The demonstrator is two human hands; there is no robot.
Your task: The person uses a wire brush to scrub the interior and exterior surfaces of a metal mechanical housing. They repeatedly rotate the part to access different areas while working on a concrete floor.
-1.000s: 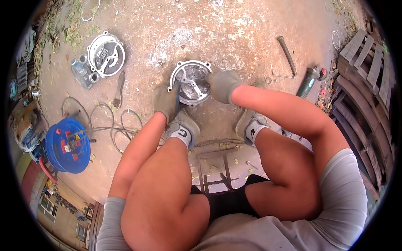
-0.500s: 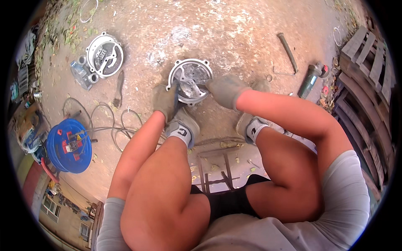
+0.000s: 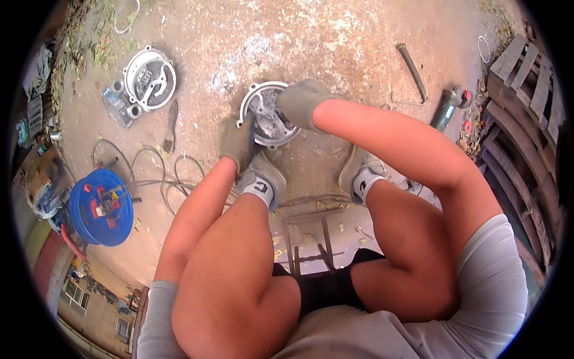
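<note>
A round metal housing [image 3: 261, 113] with bolt lugs around its rim lies on the ground in front of my feet, its cast inner ribs facing up. My left hand [image 3: 237, 142], in a worn grey work glove, grips its lower left edge, the thumb side over the rim. My right hand [image 3: 306, 103], gloved alike, is curled over the upper right rim and reaches partly across the inside. Its fingertips are closed and turned away, so whatever they hold is hidden. The glove covers that side of the housing.
A second round housing [image 3: 143, 94], a clear plastic bag with ring parts [image 3: 119, 107] and a brush [image 3: 171, 125] lie left. A blue cable reel [image 3: 101, 221] trails loops. To the right are a hammer-like bar [image 3: 412, 72], an angle grinder [image 3: 445, 110] and wooden pallets [image 3: 520, 107].
My right hand has moved left and up, from beside the housing's right edge to over its upper right rim. My left hand keeps its hold at the lower left edge.
</note>
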